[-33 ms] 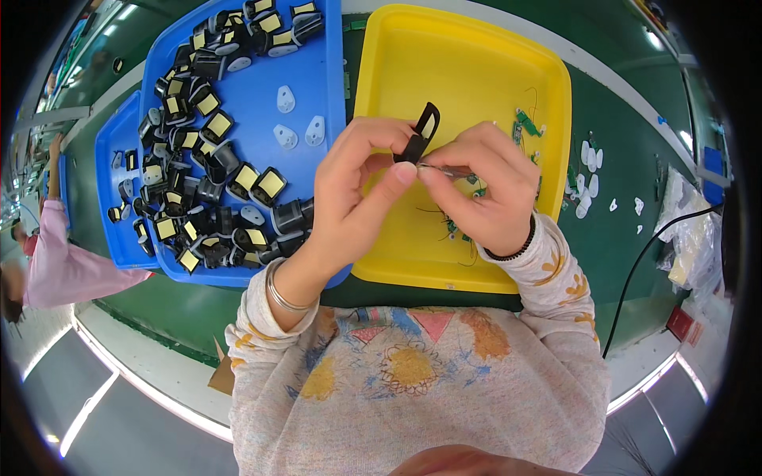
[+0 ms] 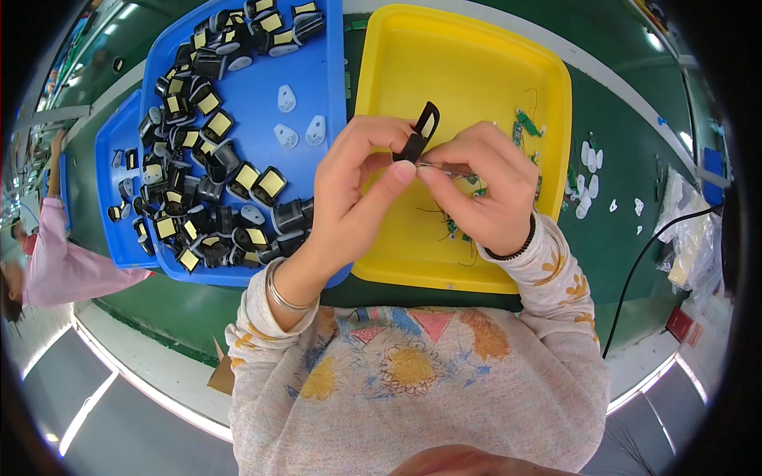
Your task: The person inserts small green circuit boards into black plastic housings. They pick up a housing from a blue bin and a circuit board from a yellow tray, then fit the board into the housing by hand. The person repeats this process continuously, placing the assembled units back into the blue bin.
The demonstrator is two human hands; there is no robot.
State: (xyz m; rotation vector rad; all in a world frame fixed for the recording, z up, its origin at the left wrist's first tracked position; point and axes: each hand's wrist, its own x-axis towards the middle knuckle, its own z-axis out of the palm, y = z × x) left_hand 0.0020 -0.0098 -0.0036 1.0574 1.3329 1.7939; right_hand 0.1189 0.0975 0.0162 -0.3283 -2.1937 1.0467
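My left hand [image 2: 353,186] pinches a small black plastic part [image 2: 418,136] between thumb and fingers, holding it up over the yellow tray [image 2: 476,55]. My right hand [image 2: 488,194] is closed on a thin metal tool [image 2: 443,167], whose tip meets the black part at my left thumb. Both hands touch each other above the tray. Small green circuit boards [image 2: 525,124] with thin wires lie in the tray, partly hidden under my right hand.
A blue tray [image 2: 321,59] to the left holds several black parts with yellow pads [image 2: 214,174] and three white pieces [image 2: 298,127]. A second blue tray [image 2: 107,155] lies further left. White pieces [image 2: 587,178] and a black cable [image 2: 643,270] lie on the green table. A person in pink [image 2: 55,262] is at the far left.
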